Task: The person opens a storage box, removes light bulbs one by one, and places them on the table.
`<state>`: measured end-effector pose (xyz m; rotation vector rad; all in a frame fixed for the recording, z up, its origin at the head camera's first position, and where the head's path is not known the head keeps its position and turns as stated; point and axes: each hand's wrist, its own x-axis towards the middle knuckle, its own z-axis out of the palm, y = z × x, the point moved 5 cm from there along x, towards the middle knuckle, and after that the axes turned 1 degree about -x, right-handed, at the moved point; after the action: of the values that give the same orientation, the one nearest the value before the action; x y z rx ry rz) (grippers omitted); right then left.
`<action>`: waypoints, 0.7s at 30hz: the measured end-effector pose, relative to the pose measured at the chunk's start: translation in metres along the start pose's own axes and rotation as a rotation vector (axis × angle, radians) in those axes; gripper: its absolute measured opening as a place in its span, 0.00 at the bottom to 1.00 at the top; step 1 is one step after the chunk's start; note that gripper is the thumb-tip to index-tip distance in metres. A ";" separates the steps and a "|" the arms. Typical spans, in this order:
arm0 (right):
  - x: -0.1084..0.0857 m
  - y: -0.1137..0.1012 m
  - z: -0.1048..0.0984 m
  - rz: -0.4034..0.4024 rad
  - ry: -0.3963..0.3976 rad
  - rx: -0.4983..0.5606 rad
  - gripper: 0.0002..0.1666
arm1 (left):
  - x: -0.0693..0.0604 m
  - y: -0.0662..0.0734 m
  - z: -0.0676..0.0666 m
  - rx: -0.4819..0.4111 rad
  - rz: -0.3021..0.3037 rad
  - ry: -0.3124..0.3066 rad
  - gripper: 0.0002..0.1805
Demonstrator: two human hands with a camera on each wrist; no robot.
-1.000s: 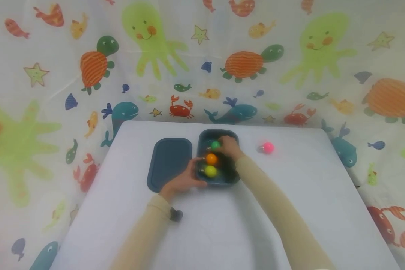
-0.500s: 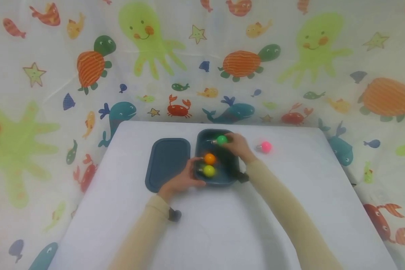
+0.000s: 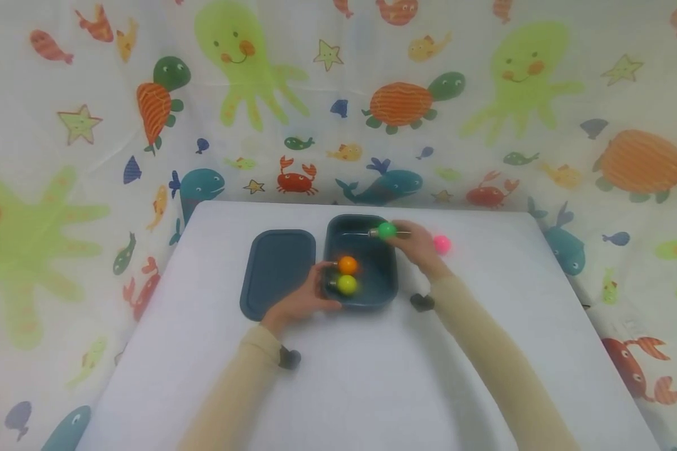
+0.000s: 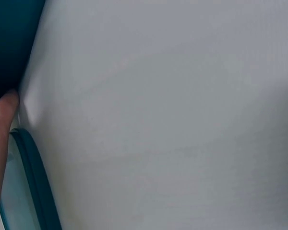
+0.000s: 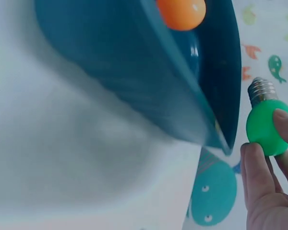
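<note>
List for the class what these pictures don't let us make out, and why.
Head view: left end of the pink bulb, hidden behind the right hand.
Left wrist view: most of the box and left hand, cut off by picture edges.
Right wrist view: part of the orange bulb, cut off by the top edge.

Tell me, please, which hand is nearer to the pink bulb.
Right. The right hand, pinching the green bulb, appears just left of the pink bulb in the head view. The left hand is farther, at the left side of the box.
</note>
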<state>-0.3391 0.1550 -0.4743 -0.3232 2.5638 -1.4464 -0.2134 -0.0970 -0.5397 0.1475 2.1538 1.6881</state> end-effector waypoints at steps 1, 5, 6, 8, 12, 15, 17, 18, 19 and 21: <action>-0.001 0.002 -0.003 -0.010 0.004 0.016 0.30 | 0.000 0.000 0.000 -0.002 0.002 -0.003 0.51; -0.007 0.014 -0.014 -0.030 0.032 0.068 0.28 | -0.002 0.000 0.000 -0.002 -0.002 -0.008 0.52; -0.008 0.018 -0.017 -0.028 0.042 0.071 0.29 | -0.002 0.001 0.000 0.002 -0.004 -0.007 0.52; -0.011 0.026 -0.023 -0.018 0.060 0.062 0.30 | -0.003 0.001 -0.001 0.006 -0.009 -0.004 0.52; -0.018 0.043 -0.037 0.020 0.075 0.015 0.35 | -0.003 -0.002 -0.002 0.005 0.000 -0.007 0.52; -0.025 0.058 -0.049 0.052 0.078 -0.014 0.37 | -0.003 -0.002 -0.001 0.000 0.005 -0.017 0.52; -0.029 0.068 -0.057 0.065 0.077 -0.025 0.37 | -0.002 -0.003 0.000 -0.001 0.003 -0.019 0.52; -0.031 0.072 -0.061 0.076 0.077 -0.029 0.37 | -0.002 -0.003 -0.001 0.004 -0.001 -0.018 0.52; -0.033 0.076 -0.064 0.084 0.077 -0.040 0.37 | -0.002 -0.003 -0.001 0.008 -0.006 -0.016 0.52; -0.038 0.084 -0.071 0.101 0.084 -0.053 0.37 | -0.002 -0.004 -0.001 0.017 -0.011 -0.012 0.52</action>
<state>-0.3301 0.2661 -0.5083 -0.1402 2.6459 -1.3872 -0.2117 -0.0998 -0.5423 0.1490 2.1569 1.6592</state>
